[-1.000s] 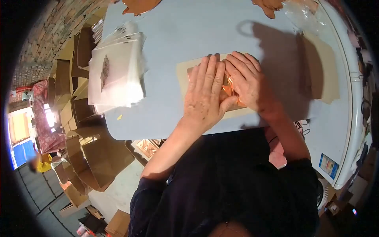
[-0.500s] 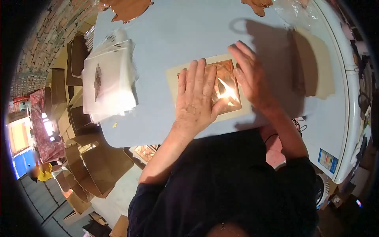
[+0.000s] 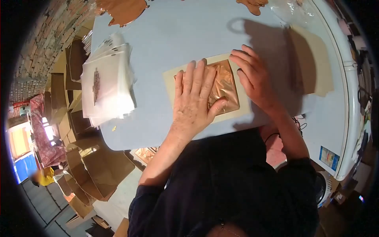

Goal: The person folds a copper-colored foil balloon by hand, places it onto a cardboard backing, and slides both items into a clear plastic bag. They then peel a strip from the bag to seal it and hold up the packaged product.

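Note:
A shiny copper-coloured packet (image 3: 225, 87) with a wrinkled surface lies on a cream sheet of card (image 3: 169, 81) near the front of the table. My left hand (image 3: 193, 89) rests flat over its left half, fingers spread and pointing away from me, thumb out to the right. Just off the packet's right edge hovers my right hand (image 3: 254, 77), its fingers slightly curled and apart, holding nothing. The part of the packet under my left palm is hidden.
Clear plastic bags (image 3: 108, 81) are stacked at the table's left. Cream card sheets (image 3: 319, 67) lie on the right, partly shadowed. Copper-brown pieces (image 3: 122, 11) sit at the far edge. Cardboard boxes (image 3: 104, 170) stand on the floor to the left. A person in yellow (image 3: 46, 176) is farther off.
My right hand has shifted slightly, its fingertips a little lower and more curled. The bright glare on the packet has faded. My left hand stays flat on it.

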`<action>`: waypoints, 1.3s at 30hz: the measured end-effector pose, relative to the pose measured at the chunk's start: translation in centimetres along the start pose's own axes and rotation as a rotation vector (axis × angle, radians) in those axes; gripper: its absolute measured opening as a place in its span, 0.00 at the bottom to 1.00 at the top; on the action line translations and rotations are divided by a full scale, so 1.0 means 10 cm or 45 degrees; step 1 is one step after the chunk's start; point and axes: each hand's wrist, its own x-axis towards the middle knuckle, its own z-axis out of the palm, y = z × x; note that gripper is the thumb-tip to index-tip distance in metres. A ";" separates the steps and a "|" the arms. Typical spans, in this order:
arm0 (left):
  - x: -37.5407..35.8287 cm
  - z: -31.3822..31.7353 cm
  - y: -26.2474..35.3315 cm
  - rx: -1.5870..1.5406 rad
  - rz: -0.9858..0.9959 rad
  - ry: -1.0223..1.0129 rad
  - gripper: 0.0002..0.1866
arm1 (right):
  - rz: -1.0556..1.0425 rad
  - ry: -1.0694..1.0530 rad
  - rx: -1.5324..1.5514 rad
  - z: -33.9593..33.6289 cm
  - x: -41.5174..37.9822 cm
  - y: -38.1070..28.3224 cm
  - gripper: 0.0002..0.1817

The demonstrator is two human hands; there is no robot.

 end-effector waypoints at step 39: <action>0.13 0.00 -0.10 -0.011 0.175 0.025 0.41 | -0.030 0.071 0.158 0.07 0.23 0.07 0.04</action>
